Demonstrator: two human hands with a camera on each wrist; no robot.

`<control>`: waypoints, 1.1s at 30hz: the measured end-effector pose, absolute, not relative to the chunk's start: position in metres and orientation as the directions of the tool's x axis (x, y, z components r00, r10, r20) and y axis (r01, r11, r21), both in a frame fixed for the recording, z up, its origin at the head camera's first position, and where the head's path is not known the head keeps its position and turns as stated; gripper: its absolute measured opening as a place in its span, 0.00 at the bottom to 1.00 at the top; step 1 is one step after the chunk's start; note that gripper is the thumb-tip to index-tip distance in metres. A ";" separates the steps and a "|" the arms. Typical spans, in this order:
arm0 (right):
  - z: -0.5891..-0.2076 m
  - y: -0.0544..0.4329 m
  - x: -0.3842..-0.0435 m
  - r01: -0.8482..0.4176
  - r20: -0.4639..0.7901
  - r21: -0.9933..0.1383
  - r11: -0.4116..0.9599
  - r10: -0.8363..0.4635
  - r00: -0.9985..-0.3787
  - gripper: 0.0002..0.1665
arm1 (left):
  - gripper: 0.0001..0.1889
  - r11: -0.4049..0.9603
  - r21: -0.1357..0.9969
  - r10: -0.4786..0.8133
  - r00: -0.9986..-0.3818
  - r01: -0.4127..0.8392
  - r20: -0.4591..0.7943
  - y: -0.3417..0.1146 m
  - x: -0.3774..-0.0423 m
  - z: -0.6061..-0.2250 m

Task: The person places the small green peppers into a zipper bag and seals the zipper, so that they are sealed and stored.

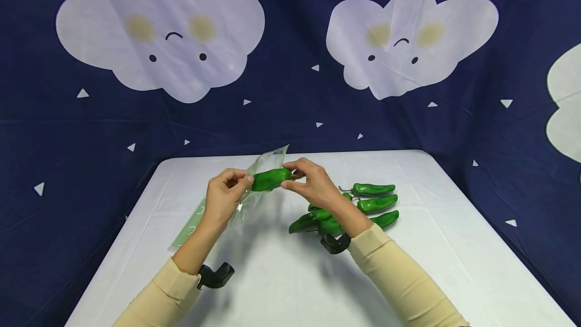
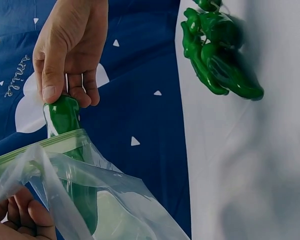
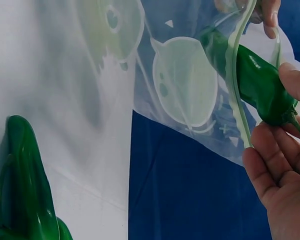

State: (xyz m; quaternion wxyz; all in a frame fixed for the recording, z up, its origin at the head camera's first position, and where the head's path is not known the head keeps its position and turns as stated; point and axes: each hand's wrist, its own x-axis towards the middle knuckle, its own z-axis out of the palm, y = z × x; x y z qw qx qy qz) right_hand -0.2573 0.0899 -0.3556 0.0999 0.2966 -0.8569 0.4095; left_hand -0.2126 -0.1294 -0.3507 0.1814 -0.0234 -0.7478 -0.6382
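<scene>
A green pepper (image 1: 271, 179) lies partly inside a clear zip bag (image 2: 110, 175) with a pale green zip edge. My right hand (image 1: 313, 180) pinches the pepper's stem end between thumb and fingers, as the right wrist view shows. The bag's rim is gripped by my left hand (image 1: 224, 193), whose fingers are curled at the opening. In the right wrist view the pepper's tip shows blurred through the plastic, past the zip edge (image 3: 233, 65). Both hands are raised above the table.
Several green peppers (image 1: 374, 205) lie in a loose group on the white table (image 1: 272, 286), beneath and beside my right forearm. A flat green-printed bag (image 1: 190, 226) lies on the left, partly behind my left forearm. A dark blue cloth with clouds (image 1: 290, 115) hangs behind the table.
</scene>
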 end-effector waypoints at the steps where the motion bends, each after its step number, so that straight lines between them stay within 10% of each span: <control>1: -0.356 0.090 -0.257 -0.594 0.419 -0.639 0.488 -0.427 -0.801 0.26 | 0.07 0.184 0.945 -0.199 -0.932 0.269 0.304 -0.129 -0.213 -0.350; 33: -0.356 0.079 -0.261 -0.666 0.539 -0.586 0.462 -0.392 -0.745 0.28 | 0.07 0.173 0.937 -0.193 -0.923 0.303 0.334 -0.133 -0.213 -0.345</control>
